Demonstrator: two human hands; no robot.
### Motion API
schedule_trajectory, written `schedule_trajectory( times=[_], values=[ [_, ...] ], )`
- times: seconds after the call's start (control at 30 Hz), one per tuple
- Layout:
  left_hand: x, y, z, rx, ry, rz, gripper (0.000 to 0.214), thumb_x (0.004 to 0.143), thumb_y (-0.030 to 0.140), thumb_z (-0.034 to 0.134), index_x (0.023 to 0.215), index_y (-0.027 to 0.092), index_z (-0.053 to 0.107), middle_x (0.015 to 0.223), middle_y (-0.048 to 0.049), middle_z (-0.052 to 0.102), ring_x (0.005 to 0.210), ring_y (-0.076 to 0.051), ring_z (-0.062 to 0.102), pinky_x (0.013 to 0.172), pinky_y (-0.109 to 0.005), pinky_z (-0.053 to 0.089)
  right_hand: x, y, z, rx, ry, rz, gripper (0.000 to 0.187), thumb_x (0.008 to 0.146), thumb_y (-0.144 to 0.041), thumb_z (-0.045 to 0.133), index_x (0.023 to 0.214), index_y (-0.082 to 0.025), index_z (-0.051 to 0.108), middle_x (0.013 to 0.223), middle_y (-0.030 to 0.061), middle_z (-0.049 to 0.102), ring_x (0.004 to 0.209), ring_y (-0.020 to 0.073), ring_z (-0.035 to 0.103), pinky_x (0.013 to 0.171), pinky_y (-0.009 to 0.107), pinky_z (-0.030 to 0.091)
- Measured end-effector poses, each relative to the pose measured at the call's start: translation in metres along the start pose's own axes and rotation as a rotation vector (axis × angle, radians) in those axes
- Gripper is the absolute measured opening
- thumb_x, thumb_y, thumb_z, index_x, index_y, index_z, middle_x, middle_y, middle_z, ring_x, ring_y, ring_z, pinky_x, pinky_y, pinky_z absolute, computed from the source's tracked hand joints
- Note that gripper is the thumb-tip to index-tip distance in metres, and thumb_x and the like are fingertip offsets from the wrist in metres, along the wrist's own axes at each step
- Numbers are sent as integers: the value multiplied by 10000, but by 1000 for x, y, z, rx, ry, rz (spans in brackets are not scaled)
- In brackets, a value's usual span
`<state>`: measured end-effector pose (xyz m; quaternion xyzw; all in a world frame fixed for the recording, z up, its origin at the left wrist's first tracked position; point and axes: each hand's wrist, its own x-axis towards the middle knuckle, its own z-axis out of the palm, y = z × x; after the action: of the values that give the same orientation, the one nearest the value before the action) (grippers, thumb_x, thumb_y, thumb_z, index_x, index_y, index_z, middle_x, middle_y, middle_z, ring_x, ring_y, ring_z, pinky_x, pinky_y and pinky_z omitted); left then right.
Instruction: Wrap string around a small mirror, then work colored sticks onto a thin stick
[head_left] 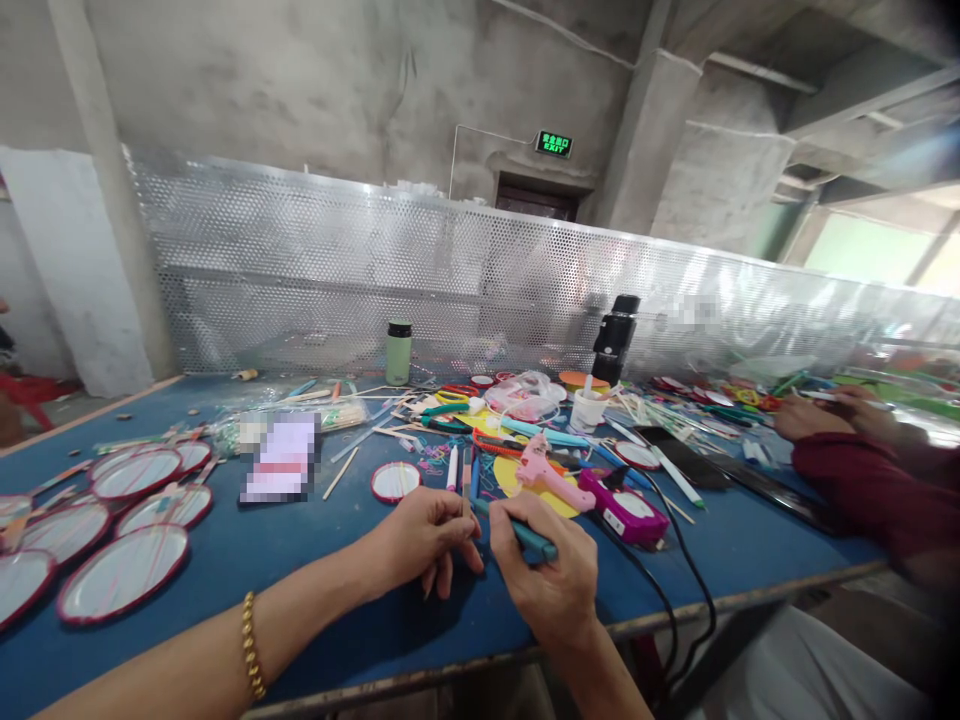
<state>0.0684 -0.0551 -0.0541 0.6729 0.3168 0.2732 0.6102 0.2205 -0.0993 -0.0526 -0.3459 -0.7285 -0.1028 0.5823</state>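
My left hand (424, 530) is closed, its fingers pinching a thin, flat wooden stick (466, 472) that points away from me over the table. Close beside it, my right hand (551, 560) grips a teal pen-like tool (534, 540), its front end directed at the stick. Whether the two touch I cannot tell. Beyond the hands lie a round white disc with a red rim (397, 482), a white marker (452, 468) and a pink glue gun (547, 475). The glue gun rests near a purple box (624, 508).
Several red-rimmed discs (124, 575) spread over the left of the blue table (315, 570). A phone (279, 458), green flask (399, 353), white cup (588, 410) and black bottle (616, 340) stand or lie farther back. Black cables (694, 580) cross the front edge. A co-worker's sleeve (847, 490) is at right.
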Motion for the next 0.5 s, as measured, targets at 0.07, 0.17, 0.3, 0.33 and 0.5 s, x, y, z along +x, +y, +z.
schedule_trajectory(
  times=[0.07, 0.17, 0.3, 0.33, 0.5],
  values=[
    [0, 0, 0, 1, -1, -8, 339, 770, 481, 540, 793, 145, 504, 749, -45, 677, 330, -63, 515, 277, -148, 334, 0, 0, 0, 4, 8, 4, 136, 825, -95, 577, 724, -186, 576, 625, -15, 598, 538, 103, 548, 581, 227, 434],
    [0, -1, 0, 6, 1, -5, 340, 771, 484, 537, 781, 147, 499, 739, -44, 676, 330, -65, 515, 277, -150, 330, 0, -1, 0, 12, -19, 13, 136, 827, -94, 578, 725, -184, 572, 625, -15, 590, 543, 101, 539, 576, 228, 425],
    [-1, 1, 0, 16, 10, -7, 350, 766, 498, 541, 773, 150, 499, 701, -30, 669, 329, -68, 514, 279, -152, 330, 0, 0, 0, 24, -37, 15, 136, 831, -93, 577, 728, -182, 569, 616, -16, 578, 534, 96, 521, 564, 228, 415],
    [-1, 1, 0, 20, 13, -9, 354, 763, 501, 544, 769, 151, 498, 683, -24, 663, 328, -69, 514, 278, -151, 330, 0, 0, 0, 26, -42, 16, 137, 832, -93, 577, 728, -182, 569, 615, -16, 578, 535, 97, 521, 565, 228, 415],
    [0, 1, -1, 16, 11, 6, 357, 766, 503, 543, 769, 149, 497, 669, -17, 659, 322, -66, 511, 276, -145, 333, 0, 1, 1, 34, -36, 8, 135, 830, -90, 583, 733, -183, 566, 626, -16, 586, 555, 97, 533, 587, 226, 425]
  ],
)
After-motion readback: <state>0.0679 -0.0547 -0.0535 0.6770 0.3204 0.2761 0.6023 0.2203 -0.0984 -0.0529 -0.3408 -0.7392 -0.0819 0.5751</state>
